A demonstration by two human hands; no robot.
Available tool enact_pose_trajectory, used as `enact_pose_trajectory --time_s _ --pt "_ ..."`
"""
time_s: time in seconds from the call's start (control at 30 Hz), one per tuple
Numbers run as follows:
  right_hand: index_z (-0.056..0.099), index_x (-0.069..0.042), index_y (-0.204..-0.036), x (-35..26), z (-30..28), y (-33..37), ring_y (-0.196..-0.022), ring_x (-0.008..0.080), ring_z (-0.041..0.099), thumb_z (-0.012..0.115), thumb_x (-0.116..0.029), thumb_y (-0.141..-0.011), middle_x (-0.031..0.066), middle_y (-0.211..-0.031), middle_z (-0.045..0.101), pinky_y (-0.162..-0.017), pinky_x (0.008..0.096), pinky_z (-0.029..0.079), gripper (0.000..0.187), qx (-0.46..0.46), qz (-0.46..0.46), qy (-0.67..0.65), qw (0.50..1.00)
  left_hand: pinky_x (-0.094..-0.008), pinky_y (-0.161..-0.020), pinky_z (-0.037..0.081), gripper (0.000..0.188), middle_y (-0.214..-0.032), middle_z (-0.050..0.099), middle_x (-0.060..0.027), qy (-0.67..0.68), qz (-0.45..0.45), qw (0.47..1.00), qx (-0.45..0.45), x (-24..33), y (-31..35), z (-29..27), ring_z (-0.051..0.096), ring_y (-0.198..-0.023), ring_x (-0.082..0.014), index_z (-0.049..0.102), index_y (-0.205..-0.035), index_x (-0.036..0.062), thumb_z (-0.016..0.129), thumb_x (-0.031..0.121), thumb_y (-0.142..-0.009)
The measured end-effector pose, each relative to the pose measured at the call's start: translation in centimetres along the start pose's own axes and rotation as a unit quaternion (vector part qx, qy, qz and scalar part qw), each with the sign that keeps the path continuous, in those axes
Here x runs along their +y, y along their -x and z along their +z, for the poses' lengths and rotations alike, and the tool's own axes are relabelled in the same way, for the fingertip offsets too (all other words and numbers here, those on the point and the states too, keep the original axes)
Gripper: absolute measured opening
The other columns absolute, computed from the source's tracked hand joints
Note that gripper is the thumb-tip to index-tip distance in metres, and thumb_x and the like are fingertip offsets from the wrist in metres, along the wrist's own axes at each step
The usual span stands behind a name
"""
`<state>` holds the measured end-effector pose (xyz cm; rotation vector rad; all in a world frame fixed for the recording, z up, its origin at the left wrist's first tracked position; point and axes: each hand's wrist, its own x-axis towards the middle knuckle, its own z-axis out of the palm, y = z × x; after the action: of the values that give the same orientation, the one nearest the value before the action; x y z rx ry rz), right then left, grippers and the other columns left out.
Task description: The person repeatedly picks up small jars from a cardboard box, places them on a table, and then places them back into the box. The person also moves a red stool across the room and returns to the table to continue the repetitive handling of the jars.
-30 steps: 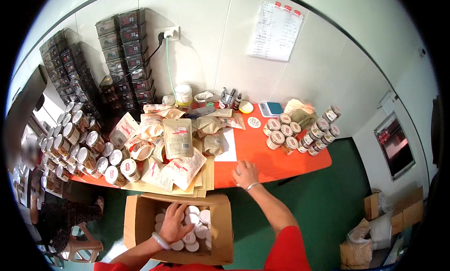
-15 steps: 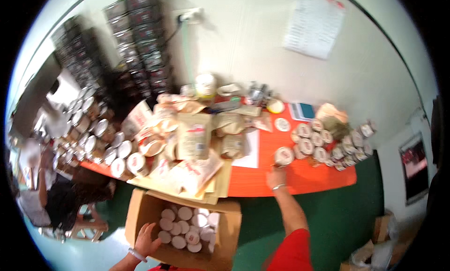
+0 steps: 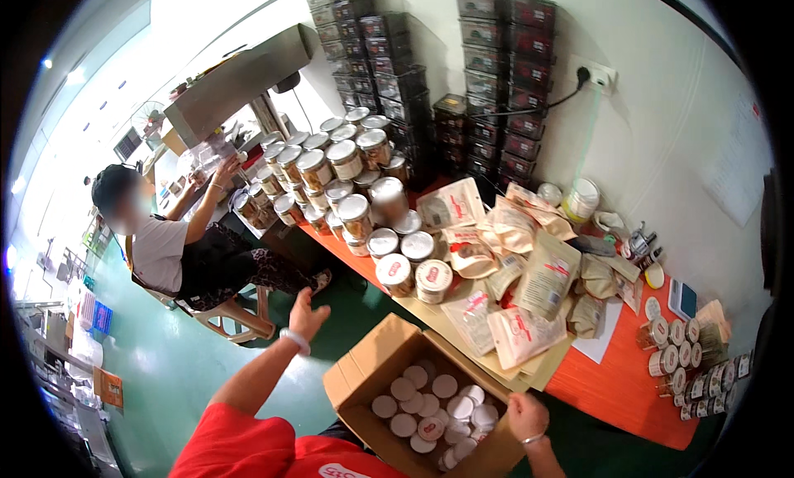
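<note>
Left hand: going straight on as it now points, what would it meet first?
Probably the silver-lidded jars at the edge of the orange table, or that edge itself; the left hand is at an unclear depth.

My head-worn fisheye — looking down and forward, cardboard box [image 3: 364, 364] near at six o'clock, orange tabletop [image 3: 608, 391] beyond at four, pale wall [image 3: 662, 89] farther at two
</note>
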<state>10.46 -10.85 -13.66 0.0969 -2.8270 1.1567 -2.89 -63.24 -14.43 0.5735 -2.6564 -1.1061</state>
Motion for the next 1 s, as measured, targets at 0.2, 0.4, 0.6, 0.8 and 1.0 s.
enact_pose_trajectory --time_s 0.2,0.4,0.6,0.8,1.0 --pt "0.068 -0.007 -0.094 -1.4 9.9 5.0 -0.074 0.0334 0.064 0.062 -0.019 -0.083 0.017 -0.08 0.065 -0.066 0.0416 0.051 0.018 -0.13 0.094 -0.019 0.987 -0.0402 -0.101 0.039 0.085 -0.132 0.047 -0.0245 0.064 0.026 0.982 0.178 -2.9 -18.0 -4.4 0.048 -0.12 -0.0372 0.033 -0.138 -0.0038 0.077 0.022 -0.07" --pt "0.065 -0.008 -0.102 0.2 18.7 9.8 -0.078 0.0364 0.061 0.057 -0.024 -0.086 0.021 -0.087 0.062 -0.069 0.0456 0.05 0.025 -0.113 0.134 0.053 0.983 -0.042 -0.102 0.038 0.107 -0.13 0.045 -0.0254 -0.019 0.171 0.959 0.225 8.8 -29.4 -2.8 0.044 -0.121 -0.039 0.022 -0.144 0.0021 0.085 0.03 -0.062" --pt "0.054 0.004 -0.119 -7.0 21.0 1.9 -0.098 0.0407 0.058 0.061 -0.019 -0.083 0.0266 -0.103 0.06 -0.084 0.0441 0.047 0.043 -0.272 0.323 0.093 0.901 -0.0485 -0.096 0.041 0.108 -0.122 0.047 -0.0305 0.023 0.163 0.959 0.231 8.1 -34.7 1.4 0.047 -0.113 -0.0443 0.022 -0.145 0.0078 0.084 0.033 -0.06" --pt "0.048 0.0 -0.128 -0.1 29.1 0.8 -0.12 0.0406 0.045 0.067 -0.02 -0.08 0.0251 -0.132 0.046 -0.102 0.0431 0.039 0.056 -0.117 0.248 0.11 0.955 -0.0408 -0.092 0.047 0.093 -0.117 0.056 -0.0223 0.107 0.272 0.931 0.219 8.3 -34.5 -0.2 0.056 -0.11 -0.0317 0.032 -0.141 0.0065 0.084 0.031 -0.066" --pt "0.053 -0.008 -0.125 -2.1 33.8 -5.7 -0.107 0.0399 0.055 0.069 -0.021 -0.076 0.0235 -0.117 0.057 -0.091 0.0456 0.047 0.053 -0.161 0.238 0.084 0.954 -0.0446 -0.101 0.044 0.101 -0.143 0.03 -0.0179 0.201 0.295 0.934 0.004 8.6 -24.3 -6.0 0.043 -0.125 -0.0327 0.025 -0.146 0.0101 0.082 0.038 -0.067"
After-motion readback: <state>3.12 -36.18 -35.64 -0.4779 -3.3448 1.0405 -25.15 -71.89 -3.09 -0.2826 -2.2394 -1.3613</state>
